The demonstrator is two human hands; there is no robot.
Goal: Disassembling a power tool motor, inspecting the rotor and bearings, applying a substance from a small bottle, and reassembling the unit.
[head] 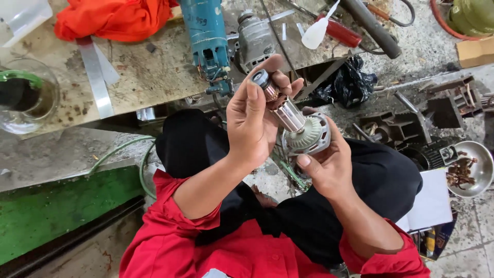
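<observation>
I see the left hand (252, 121) pinching the bearing end of a grey metal motor armature (288, 113). The right hand (329, 164) cups its pale fan end, fingers closed around it, above the black-trousered lap (381, 180).

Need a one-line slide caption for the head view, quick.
Both hands hold a motor armature: left hand at the bearing end, right hand at the fan end, near a teal power tool.

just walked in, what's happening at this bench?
A person in a red shirt sits at a low workbench holding a motor armature in both hands. The left hand grips its upper end near the bearing; the right hand supports the lower end at the grey fan housing. On the bench lie a blue power tool body, opened, and a grey gear housing. A metal bowl of rusty bits sits on the floor to the right.
</observation>
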